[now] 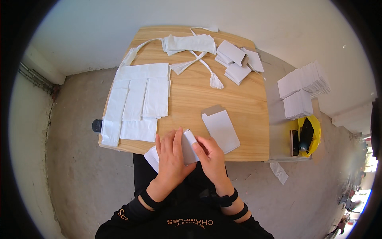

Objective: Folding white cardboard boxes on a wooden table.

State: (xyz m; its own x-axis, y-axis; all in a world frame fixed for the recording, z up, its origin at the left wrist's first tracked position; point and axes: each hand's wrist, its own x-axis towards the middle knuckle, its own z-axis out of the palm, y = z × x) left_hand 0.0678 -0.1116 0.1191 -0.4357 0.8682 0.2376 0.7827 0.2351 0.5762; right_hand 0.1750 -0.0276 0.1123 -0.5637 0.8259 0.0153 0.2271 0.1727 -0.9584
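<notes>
A small white cardboard box (190,149) with a greyish side stands between my two hands, over the table's near edge. My left hand (171,157) presses its left side with fingers fairly straight. On the other side, my right hand (211,156) grips the box with the thumb and bent fingers. Partly behind my left hand lie some white flat pieces (152,156), mostly hidden. Just beyond my right hand, a flat white carton (222,131) with a grey flap rests on the wooden table (187,107).
White plastic bags (137,93) cover the table's left side. A bundle of white bags (189,43) and loose straps lie at the far edge, beside several white cartons (234,59). At right are stacked white cartons (300,85), a yellow bag (315,137) and a phone (294,142).
</notes>
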